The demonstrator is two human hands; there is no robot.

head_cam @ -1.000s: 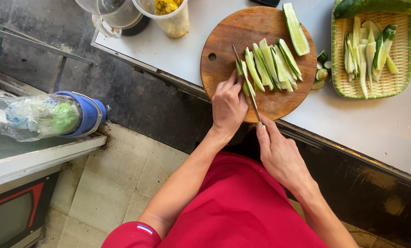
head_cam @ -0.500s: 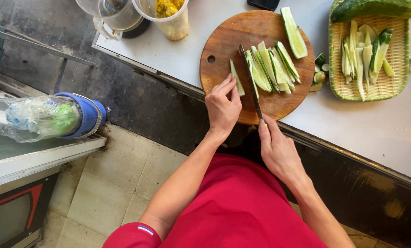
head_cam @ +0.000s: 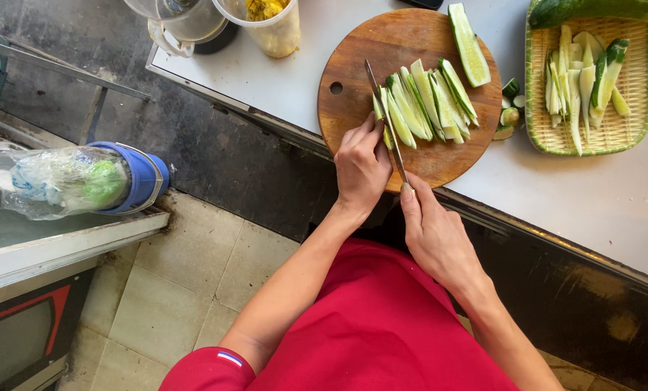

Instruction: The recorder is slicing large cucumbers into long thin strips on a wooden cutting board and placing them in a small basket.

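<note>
**At the worktop's near edge, a knife meets the cucumber again**

Nearest the camera, above a red shirt, both forearms reach forward to a round wooden cutting board [head_cam: 382, 51] that overhangs the white worktop [head_cam: 280, 72]. The right hand [head_cam: 432, 232] is closed around the handle of a knife [head_cam: 383, 108], forefinger laid along its spine. The left hand [head_cam: 360, 166] is curled, fingertips pressing down a cucumber spear [head_cam: 383, 123] right beside the blade. Half a second ago the left hand had drawn one thin strip away to the left of the knife; now that hand is back against the pile and the blade sits across the leftmost spear, which suggests another lengthwise cut is in hand.

Just beyond lie the other cut cucumber spears [head_cam: 429, 108], fanned across the board's middle, and one long half [head_cam: 469, 43] set apart near the far rim. To the right, off the board, sit a few cucumber ends [head_cam: 510, 108], then a woven tray [head_cam: 628, 130] holding finished strips, with a whole cucumber [head_cam: 599, 9] along its far edge. At the far left of the worktop stand a blender jug [head_cam: 175, 22] and a clear tub [head_cam: 273, 25] of something yellow.

Below, the floor is pale tile; a plastic-wrapped blue jug [head_cam: 85, 181] lies on a metal ledge at the left.
</note>
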